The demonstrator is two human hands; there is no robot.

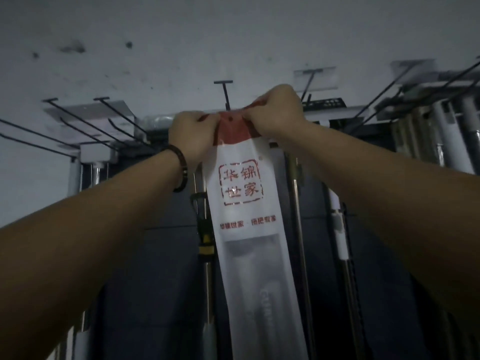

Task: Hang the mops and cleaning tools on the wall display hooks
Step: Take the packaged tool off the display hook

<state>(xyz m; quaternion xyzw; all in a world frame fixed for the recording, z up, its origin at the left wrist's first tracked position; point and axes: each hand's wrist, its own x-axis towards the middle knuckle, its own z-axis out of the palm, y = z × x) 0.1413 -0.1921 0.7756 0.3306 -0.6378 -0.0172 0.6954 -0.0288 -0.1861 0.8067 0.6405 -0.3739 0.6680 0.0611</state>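
Overhead, both hands are reaching up side by side and clamping on the red header strip (pixel 232 132) of a long white packaged mop (pixel 246 216). The left hand (pixel 191 136), with a dark bracelet (pixel 181 170) on its wrist, is gripping the strip's left edge with curled fingers. The right hand (pixel 276 113) is pinching the right edge, slightly higher. Between the two hands a small punched hole is showing in the red strip, just below a black wall hook (pixel 225 96) that is sticking out above the knuckles. Whether the hole is on the hook cannot be told.

The bag is hanging straight down from the hands, between the forearms, and is showing a red square seal of Chinese characters. A grey shape is showing dimly through its lower part.

Out to the left of the left hand, several bare black hooks (pixel 85 120) are jutting from the pale wall (pixel 181 35). Beyond the right hand, more hooks are carrying a row of white and grey poles (pixel 441 131). Behind the bag, below the hands, thin metal handles (pixel 298 203) are hanging against a dark panel (pixel 161 255).
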